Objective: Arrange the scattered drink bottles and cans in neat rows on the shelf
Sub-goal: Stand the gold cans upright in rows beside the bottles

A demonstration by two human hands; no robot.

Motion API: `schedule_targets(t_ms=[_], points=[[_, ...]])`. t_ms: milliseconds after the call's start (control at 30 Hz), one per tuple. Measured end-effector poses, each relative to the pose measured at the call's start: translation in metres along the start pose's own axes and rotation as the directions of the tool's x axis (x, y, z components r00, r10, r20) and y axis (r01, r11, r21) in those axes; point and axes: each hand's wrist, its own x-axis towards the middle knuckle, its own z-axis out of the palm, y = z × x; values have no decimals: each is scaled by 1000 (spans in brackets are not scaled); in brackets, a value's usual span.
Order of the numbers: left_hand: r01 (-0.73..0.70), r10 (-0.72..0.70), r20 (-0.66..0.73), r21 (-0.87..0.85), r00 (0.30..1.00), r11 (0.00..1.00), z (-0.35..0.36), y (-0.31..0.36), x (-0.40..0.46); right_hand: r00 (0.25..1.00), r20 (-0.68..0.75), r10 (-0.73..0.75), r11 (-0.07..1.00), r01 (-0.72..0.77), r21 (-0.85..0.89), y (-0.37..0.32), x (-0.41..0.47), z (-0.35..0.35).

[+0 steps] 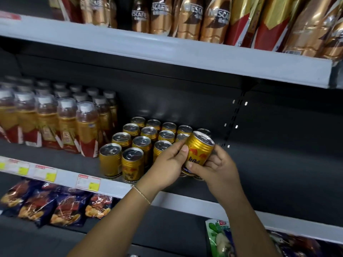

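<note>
The middle shelf [278,164] is dark and mostly bare on its right half, with plenty of room left to fill. On its left stand the tea bottles [55,123], packed upright in tidy files. Beside them the block of gold cans [141,143] sits in straight rows running front to back, so most of the sorting looks done (as far as this view reaches). What remains, by my reading, is closing the right-hand file. There the held can [199,151] is tilted, top leaning away toward the back, just at the block's right front corner and not yet set down. The left hand [167,167] has its fingers [182,152] clamped on the can's left side; the right hand [219,166] grips it from below and the right
</note>
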Motion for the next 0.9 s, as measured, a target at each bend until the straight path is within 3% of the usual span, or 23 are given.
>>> schedule_targets(t_ms=[133,300,467,733,900], points=[[-85,109,-127,180,986,980,-28,-3,-14,999,-34,3,1000,-3,2,13,-2,32],[-182,316,-240,453,918,873,-61,-6,-30,999,-46,9,995,-14,-97,27,-4,61],[-211,411,-200,618,889,757,-89,-6,-42,996,-84,43,986,-56,-159,39,-9,79],[-220,411,-55,775,910,592,-101,-11,-53,992,-95,81,964,-103,-246,54,-11,97],[-214,382,-14,810,924,546,-105,-13,-54,988,-106,110,952,-135,-274,64,-9,102]])
